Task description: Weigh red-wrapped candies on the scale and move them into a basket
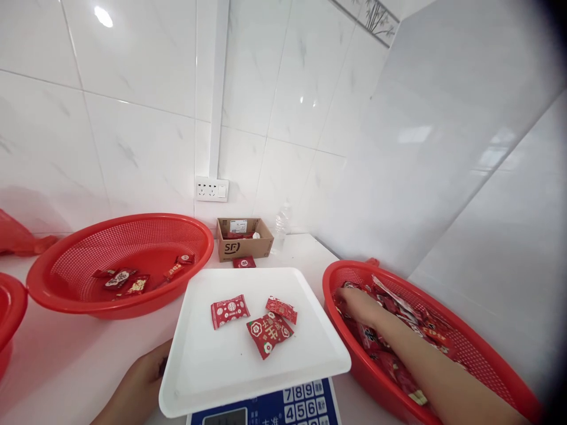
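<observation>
My right hand (pixel 354 301) reaches into the red basket (pixel 478 354) on the right, among many small wrapped snack packets (pixel 390 304). Its fingertips are hidden down in the packets, so what they hold does not show. My left hand (pixel 153 366) is at the left edge of the white weighing tray (pixel 199 378), its fingers out of sight behind the rim. Three red packets lie on the tray: a spotted one (pixel 230 310), a flowered one (pixel 269 334) and a smaller one (pixel 282 309). Beneath the tray is a blue scale (pixel 261 410) with number keys.
A second red basket (pixel 128 221) with several packets stands at left, and another basket (pixel 11 307) is cut off by the frame. Behind the tray are a cardboard box (pixel 245 248), a red packet (pixel 244 262) and a clear bottle (pixel 282 227), near the tiled wall.
</observation>
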A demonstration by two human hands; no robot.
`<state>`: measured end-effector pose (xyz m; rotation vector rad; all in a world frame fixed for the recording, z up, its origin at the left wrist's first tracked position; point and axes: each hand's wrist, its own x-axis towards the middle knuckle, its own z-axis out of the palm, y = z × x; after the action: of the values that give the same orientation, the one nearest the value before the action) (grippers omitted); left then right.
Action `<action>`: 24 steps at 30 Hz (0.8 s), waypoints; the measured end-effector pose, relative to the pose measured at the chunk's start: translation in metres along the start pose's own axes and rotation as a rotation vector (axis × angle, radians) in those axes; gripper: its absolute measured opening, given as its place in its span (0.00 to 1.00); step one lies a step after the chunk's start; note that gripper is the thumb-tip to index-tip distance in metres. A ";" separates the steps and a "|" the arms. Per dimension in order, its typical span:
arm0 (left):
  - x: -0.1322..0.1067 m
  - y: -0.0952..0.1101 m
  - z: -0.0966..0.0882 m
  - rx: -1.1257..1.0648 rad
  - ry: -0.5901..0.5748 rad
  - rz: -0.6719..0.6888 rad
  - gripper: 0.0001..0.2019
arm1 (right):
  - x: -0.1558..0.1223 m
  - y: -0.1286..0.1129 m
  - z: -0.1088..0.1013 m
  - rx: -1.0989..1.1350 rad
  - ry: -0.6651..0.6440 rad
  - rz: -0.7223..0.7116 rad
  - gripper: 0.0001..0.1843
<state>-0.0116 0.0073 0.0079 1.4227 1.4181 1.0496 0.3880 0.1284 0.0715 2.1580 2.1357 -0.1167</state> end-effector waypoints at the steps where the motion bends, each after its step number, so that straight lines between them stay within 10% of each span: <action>1: -0.001 -0.001 0.002 -0.013 0.027 0.007 0.19 | -0.003 0.000 -0.005 0.012 0.021 0.000 0.05; 8: -0.002 0.006 0.005 -0.048 0.077 0.006 0.18 | -0.024 -0.020 -0.053 0.180 0.267 -0.060 0.12; 16: -0.002 0.006 0.000 0.003 0.045 0.046 0.17 | -0.037 -0.083 -0.063 0.379 0.251 -0.360 0.14; 24: -0.003 0.007 0.002 -0.002 0.045 0.049 0.17 | 0.000 -0.018 -0.034 0.192 0.150 -0.109 0.11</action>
<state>-0.0073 0.0041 0.0139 1.4473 1.4201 1.1201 0.3690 0.1333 0.1050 2.2158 2.4182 -0.1809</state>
